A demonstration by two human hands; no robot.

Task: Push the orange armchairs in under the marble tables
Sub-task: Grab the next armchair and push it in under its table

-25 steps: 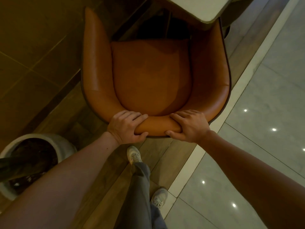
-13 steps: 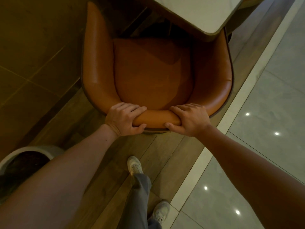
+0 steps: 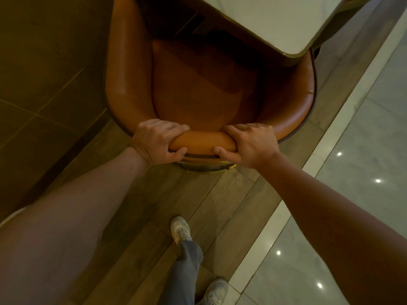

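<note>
nearest, a pale shoe [image 3: 180, 230] stands on the wood-plank floor [image 3: 222, 194] between two outstretched forearms. beyond it the left hand [image 3: 157, 140] and right hand [image 3: 251, 144] each grip the padded back roll of the orange armchair [image 3: 204, 91], fingers curled over its far side, thumbs on the near side. past the fingertips the seat lies partly under the marble table [image 3: 275, 20], whose rounded corner overhangs the right armrest.

marble table [image 3: 275, 20] corner overhanging armchair [image 3: 204, 93] seat, open wood floor [image 3: 154, 208] behind the backrest
</note>
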